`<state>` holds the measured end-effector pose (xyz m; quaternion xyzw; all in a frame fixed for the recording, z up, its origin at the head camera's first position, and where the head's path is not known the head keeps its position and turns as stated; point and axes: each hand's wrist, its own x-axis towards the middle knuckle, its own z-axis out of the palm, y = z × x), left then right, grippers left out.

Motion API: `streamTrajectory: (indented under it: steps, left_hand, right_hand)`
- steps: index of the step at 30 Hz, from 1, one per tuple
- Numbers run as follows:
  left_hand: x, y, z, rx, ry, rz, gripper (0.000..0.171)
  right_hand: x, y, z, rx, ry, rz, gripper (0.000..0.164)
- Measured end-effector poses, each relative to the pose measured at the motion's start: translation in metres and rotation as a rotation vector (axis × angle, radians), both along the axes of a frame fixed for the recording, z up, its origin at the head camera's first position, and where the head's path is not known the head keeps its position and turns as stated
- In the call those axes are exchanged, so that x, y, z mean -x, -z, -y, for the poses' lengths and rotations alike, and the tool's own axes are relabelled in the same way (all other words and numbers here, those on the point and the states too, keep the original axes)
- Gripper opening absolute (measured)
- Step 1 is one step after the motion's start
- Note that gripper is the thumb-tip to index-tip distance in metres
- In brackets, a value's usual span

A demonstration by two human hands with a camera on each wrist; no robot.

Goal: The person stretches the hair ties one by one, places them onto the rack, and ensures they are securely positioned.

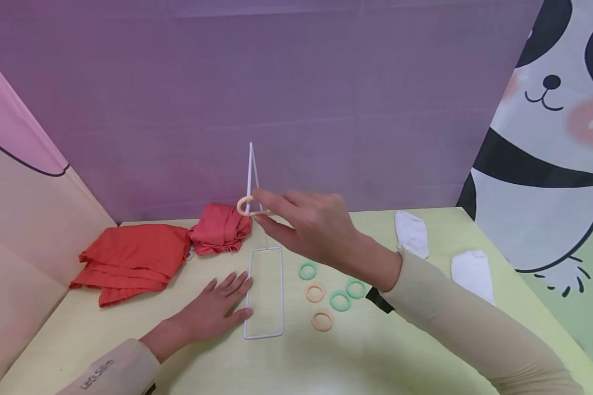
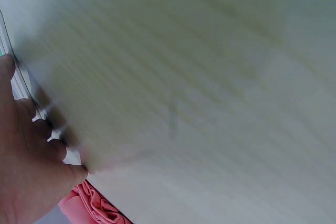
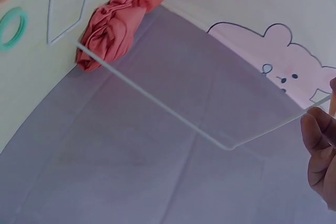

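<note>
A white wire stand (image 1: 282,291) has a rectangular base on the table and a bent upright above it. My right hand (image 1: 316,222) pinches a pale orange ring (image 1: 241,209) between thumb and fingers, at the near end of the stand's upper arm. The wire appears to pass through the ring. In the right wrist view, fingers (image 3: 320,150) and the wire's end meet at the right edge, and the ring is mostly cut off. Flat on the table, my left hand (image 1: 212,312) has its fingers spread, with fingertips touching the base's left side.
Several green rings (image 1: 340,310) and orange rings (image 1: 322,329) lie right of the base. Red folded cloth (image 1: 138,258) and a smaller red bundle (image 1: 219,230) are at the back left. Two white cloth pieces, one farther back (image 1: 412,233), lie on the right. A purple backdrop (image 1: 326,109) stands behind.
</note>
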<state>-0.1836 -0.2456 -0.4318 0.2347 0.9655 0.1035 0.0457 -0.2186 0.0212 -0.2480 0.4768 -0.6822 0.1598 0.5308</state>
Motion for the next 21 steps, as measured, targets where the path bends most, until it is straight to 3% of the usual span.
streamTrajectory:
  steps: [11, 21]
  left_hand:
    - [-0.001, -0.001, -0.001, -0.008, 0.001, 0.012, 0.073]
    - [-0.003, -0.003, -0.001, -0.014, -0.005, 0.017, 0.073]
  right_hand:
    - [0.054, 0.006, 0.015, 0.019, 0.137, -0.046, 0.018]
    - [0.081, -0.001, 0.03, 0.036, 0.225, 0.025, 0.02]
